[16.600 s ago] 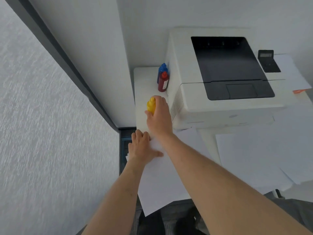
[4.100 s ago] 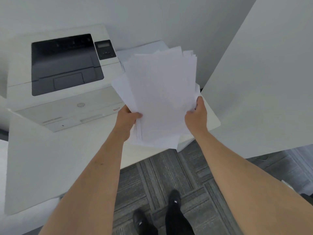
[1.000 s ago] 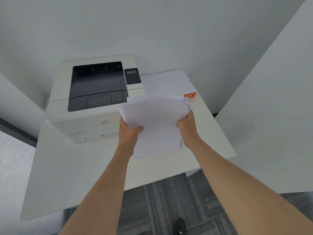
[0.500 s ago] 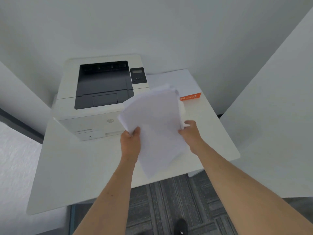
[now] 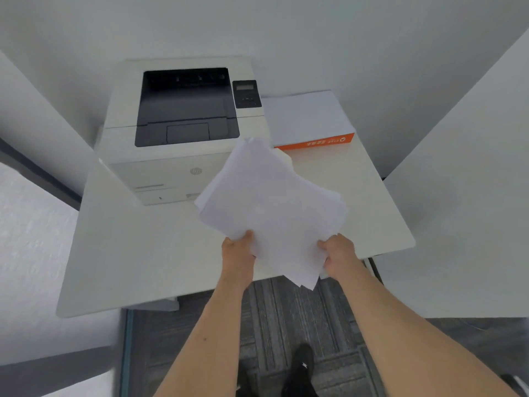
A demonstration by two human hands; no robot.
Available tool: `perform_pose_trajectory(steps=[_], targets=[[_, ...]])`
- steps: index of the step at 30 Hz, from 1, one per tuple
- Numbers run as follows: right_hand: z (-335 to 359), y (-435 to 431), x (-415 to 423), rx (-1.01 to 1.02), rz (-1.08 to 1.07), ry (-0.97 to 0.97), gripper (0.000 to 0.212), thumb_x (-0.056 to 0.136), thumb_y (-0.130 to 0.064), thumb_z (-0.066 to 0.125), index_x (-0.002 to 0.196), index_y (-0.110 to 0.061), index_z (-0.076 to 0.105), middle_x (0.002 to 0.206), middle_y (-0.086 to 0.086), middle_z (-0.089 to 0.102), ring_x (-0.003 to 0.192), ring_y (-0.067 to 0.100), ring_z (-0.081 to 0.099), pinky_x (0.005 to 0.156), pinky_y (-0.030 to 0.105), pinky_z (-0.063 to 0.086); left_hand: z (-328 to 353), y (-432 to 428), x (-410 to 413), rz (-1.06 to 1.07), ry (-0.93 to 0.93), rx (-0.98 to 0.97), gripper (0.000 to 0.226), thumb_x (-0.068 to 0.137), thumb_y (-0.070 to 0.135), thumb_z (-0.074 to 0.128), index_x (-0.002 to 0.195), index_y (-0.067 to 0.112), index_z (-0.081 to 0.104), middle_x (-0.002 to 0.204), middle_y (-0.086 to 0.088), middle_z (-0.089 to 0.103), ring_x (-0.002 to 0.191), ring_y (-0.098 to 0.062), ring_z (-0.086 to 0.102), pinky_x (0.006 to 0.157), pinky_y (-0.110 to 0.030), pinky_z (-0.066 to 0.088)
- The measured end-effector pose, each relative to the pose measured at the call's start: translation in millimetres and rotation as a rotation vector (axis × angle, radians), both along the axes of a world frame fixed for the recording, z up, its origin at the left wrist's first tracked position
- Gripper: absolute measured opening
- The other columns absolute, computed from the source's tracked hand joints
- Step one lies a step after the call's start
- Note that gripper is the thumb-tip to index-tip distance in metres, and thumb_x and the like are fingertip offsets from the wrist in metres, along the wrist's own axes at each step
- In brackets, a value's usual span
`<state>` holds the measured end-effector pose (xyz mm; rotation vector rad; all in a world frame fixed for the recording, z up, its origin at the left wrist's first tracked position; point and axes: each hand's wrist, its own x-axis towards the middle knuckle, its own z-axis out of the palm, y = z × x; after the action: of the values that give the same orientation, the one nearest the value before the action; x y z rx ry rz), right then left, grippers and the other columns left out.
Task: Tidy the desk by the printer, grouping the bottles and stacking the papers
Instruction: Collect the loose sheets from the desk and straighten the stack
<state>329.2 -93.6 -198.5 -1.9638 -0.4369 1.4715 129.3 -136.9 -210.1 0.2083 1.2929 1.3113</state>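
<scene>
White paper stack [image 5: 272,207] held in the air over the desk [image 5: 137,247], just in front of the printer [image 5: 171,124], tilted and rotated. Left hand [image 5: 239,250] pinching the near-left edge, right hand [image 5: 336,252] clamped on the near-right corner. Edges fanned and uneven, so squaring step in hand. No bottles in view; probably hidden behind the printer. Next: tap 1 long edge on the desk to align, then lay flat, maybe beside the orange-edged ream [image 5: 312,121]. Needs 2-hand support to avoid sheets slipping out.
</scene>
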Motion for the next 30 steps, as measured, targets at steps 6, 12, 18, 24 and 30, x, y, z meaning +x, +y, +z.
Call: perform_pose_trajectory(steps=[6, 12, 18, 24, 30], targets=[[2.7, -2.2, 17.2, 0.280, -0.011, -0.219, 0.036, 0.085, 0.011, 0.045, 0.076, -0.020, 0.059, 0.076, -0.001, 0.059, 0.072, 0.016, 0.053, 0.056, 0.021, 0.045, 6.7, -2.0, -78.1, 0.078, 0.165, 0.006, 0.044, 0.083, -0.009, 0.064, 0.116, 0.020, 0.065, 0.103, -0.003, 0.073, 0.089, -0.020, 0.070, 0.068, -0.031, 0.057], [12.5, 14.9, 8.6, 0.417, 0.129, -0.178, 0.048, 0.079, 0.010, 0.048, 0.076, -0.031, 0.072, 0.075, -0.013, 0.072, 0.068, 0.006, 0.062, 0.062, 0.022, 0.054, 18.0, 13.4, -111.7, -0.345, 0.468, -0.016, 0.042, 0.077, -0.017, 0.062, 0.106, 0.014, 0.067, 0.092, -0.003, 0.072, 0.085, -0.023, 0.068, 0.070, -0.034, 0.057], [26.8, 30.8, -16.8, 0.552, 0.252, -0.121, 0.054, 0.078, 0.011, 0.047, 0.076, -0.035, 0.074, 0.079, -0.015, 0.074, 0.072, 0.003, 0.069, 0.058, 0.016, 0.053, 17.7, 18.0, -98.5, -0.122, 0.498, 0.002, 0.036, 0.075, -0.012, 0.064, 0.086, 0.022, 0.067, 0.085, 0.008, 0.071, 0.080, -0.012, 0.064, 0.059, -0.020, 0.050], [33.1, 32.0, -15.8, 0.654, 0.314, -0.102, 0.048, 0.080, 0.017, 0.048, 0.094, -0.025, 0.066, 0.090, 0.000, 0.070, 0.081, 0.011, 0.063, 0.064, 0.014, 0.047, 24.3, 17.5, -105.2, 0.025, 0.496, 0.176, 0.047, 0.070, -0.011, 0.073, 0.102, 0.022, 0.064, 0.091, 0.007, 0.068, 0.078, 0.002, 0.065, 0.065, -0.012, 0.050], [29.6, 31.5, -21.0, 0.572, 0.195, -0.142, 0.024, 0.084, 0.004, 0.058, 0.098, -0.014, 0.065, 0.087, -0.003, 0.066, 0.078, 0.015, 0.062, 0.061, 0.022, 0.048, 32.1, 26.1, -96.6, 0.010, 0.595, 0.193, 0.045, 0.068, -0.002, 0.070, 0.079, 0.041, 0.068, 0.070, 0.020, 0.069, 0.063, 0.005, 0.062, 0.055, -0.011, 0.049]])
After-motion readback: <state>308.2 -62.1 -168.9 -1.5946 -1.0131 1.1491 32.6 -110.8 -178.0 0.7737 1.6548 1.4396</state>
